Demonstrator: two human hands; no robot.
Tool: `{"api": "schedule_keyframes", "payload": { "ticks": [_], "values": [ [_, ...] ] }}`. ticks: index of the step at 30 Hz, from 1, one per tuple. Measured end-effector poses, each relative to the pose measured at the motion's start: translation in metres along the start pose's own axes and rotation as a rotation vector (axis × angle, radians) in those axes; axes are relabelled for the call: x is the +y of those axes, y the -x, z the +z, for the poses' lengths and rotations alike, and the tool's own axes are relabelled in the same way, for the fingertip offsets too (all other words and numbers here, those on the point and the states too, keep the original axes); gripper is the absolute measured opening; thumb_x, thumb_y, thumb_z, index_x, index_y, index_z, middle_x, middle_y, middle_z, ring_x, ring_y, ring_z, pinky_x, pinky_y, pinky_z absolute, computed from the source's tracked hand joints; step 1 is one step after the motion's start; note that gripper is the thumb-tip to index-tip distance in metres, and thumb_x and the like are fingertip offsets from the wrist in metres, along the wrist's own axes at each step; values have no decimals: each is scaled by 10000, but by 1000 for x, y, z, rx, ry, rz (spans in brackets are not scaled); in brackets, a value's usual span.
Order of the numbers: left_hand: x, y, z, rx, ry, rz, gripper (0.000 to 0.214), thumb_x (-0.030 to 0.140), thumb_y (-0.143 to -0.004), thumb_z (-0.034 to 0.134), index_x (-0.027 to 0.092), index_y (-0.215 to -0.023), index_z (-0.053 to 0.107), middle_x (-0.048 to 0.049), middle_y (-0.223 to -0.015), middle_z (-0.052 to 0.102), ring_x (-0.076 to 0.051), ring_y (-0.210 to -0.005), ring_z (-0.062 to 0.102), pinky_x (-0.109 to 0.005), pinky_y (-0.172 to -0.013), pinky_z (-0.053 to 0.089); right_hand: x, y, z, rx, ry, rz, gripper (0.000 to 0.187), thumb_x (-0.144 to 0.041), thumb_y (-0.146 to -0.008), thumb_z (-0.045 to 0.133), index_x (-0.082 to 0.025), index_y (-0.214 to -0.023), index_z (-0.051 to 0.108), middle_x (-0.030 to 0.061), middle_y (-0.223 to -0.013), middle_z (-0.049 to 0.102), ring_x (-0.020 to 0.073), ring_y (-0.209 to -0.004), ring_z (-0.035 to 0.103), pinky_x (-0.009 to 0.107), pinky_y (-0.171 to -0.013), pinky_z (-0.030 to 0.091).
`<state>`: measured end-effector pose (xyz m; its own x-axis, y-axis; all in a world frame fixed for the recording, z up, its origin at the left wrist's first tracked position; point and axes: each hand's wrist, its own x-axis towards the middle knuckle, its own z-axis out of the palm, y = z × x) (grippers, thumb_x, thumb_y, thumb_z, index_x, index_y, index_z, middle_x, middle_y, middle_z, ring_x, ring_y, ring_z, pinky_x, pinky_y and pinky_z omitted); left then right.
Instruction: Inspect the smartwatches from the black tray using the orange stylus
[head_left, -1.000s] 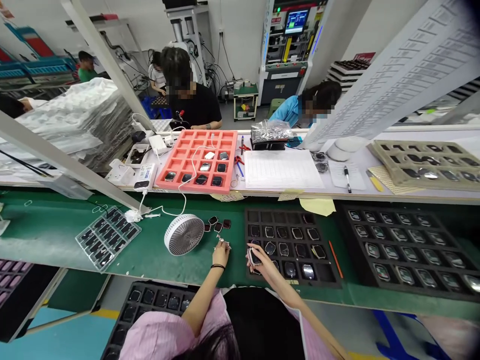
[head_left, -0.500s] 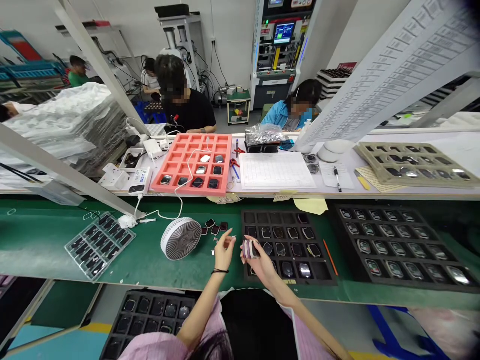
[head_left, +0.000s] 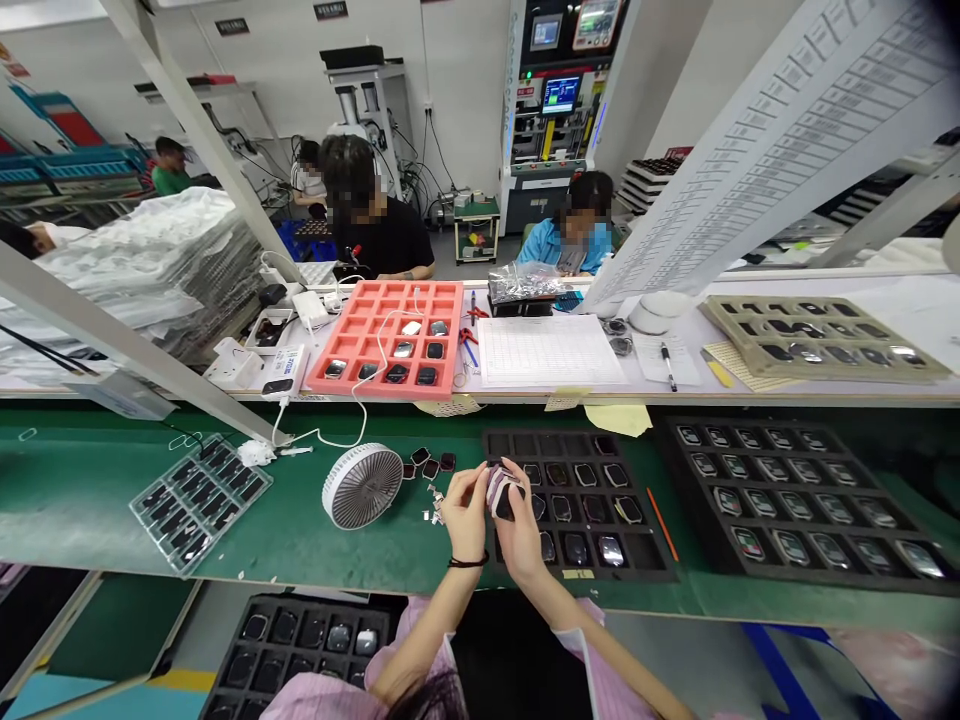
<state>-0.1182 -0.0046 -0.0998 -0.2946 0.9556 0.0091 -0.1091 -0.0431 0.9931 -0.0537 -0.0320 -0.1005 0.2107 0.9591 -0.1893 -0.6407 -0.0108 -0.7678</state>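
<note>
My right hand [head_left: 519, 530] is closed round a small watch case [head_left: 498, 494], held just above the left edge of a black compartment tray [head_left: 646, 565] of watch cases. My left hand [head_left: 465, 508] has come against it, fingertips pinching at the case's left side. A few small dark square parts [head_left: 427, 464] lie on the green mat [head_left: 97, 485] just left of my hands, with tiny light scraps [head_left: 434, 503] scattered beside them. A round white desk fan [head_left: 362, 485] lies next to those parts.
A second black tray of watch cases [head_left: 795, 490] lies to the right, a clear blister tray [head_left: 199, 487] to the left, another black tray [head_left: 300, 640] below the bench. On the rear shelf: a pink tray [head_left: 390, 335], a paper form [head_left: 551, 352], a beige tray [head_left: 821, 338]. Other people sit opposite.
My left hand left the scraps on the mat and moved right to meet the watch case. My right hand lifted the case slightly off the tray edge.
</note>
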Motion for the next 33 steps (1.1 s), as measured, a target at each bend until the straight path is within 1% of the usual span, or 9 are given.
{"api": "schedule_keyframes", "payload": {
  "ticks": [2,5,7,11,15,20,26,29,33],
  "values": [
    [0,0,1,4,64,-73,277,414,-679,766,168,-808,771,-76,-863,710,-207,-876,660,-326,-807,543,2,1,0,-2,29,-21,447,-537,-821,592,-299,-1191,515,47,-1151,612,253,-1116,566,407,-924,472],
    [-1,0,2,35,159,-210,360,463,-638,783,148,-809,764,-85,-859,722,-194,-778,673,-302,-686,552,4,1,-2,-10,60,-50,427,-514,-850,578,-305,-1215,504,45,-1192,595,241,-1136,556,412,-982,436],
    [-2,-1,2,59,180,-233,390,494,-644,769,144,-816,760,-88,-881,722,-177,-729,669,-282,-625,542,6,2,-4,-21,75,-64,419,-503,-861,578,-307,-1223,500,45,-1208,585,235,-1141,552,413,-1013,414],
    [-1,-1,2,65,191,-201,375,476,-591,810,146,-762,759,-83,-890,720,-204,-859,668,-291,-739,542,10,2,-8,-30,152,-81,425,-506,-867,574,-296,-1229,500,51,-1268,546,240,-1199,508,420,-1068,366],
    [-1,-1,3,95,202,-237,389,496,-602,796,153,-780,761,-80,-873,721,-190,-776,665,-294,-682,534,11,0,-9,-28,226,-107,440,-510,-879,549,-283,-1252,493,63,-1317,518,250,-1234,478,442,-1086,344],
    [0,0,3,80,166,-160,326,457,-621,801,169,-769,763,-76,-875,720,-215,-883,660,-324,-802,520,12,1,-9,-24,270,-129,414,-514,-881,544,-297,-1232,512,50,-1298,524,244,-1229,477,456,-1096,328],
    [-3,1,2,103,123,-126,340,480,-655,775,172,-798,758,-75,-884,704,-206,-850,651,-326,-771,517,11,4,-7,-36,316,-153,415,-516,-891,527,-291,-1238,497,57,-1278,531,237,-1202,498,454,-1081,351],
    [-5,2,1,69,101,-80,290,451,-678,769,182,-786,760,-68,-863,702,-199,-846,645,-328,-783,512,9,4,-6,-24,367,-204,390,-501,-904,511,-281,-1226,503,62,-1257,544,233,-1169,519,446,-1052,386],
    [-4,4,0,83,110,-20,211,381,-654,802,195,-746,764,-35,-791,662,-170,-812,608,-299,-777,484,9,3,-7,-34,452,-298,343,-457,-922,498,-285,-1220,506,59,-1231,533,224,-1155,512,433,-1035,395]
  ]
}}
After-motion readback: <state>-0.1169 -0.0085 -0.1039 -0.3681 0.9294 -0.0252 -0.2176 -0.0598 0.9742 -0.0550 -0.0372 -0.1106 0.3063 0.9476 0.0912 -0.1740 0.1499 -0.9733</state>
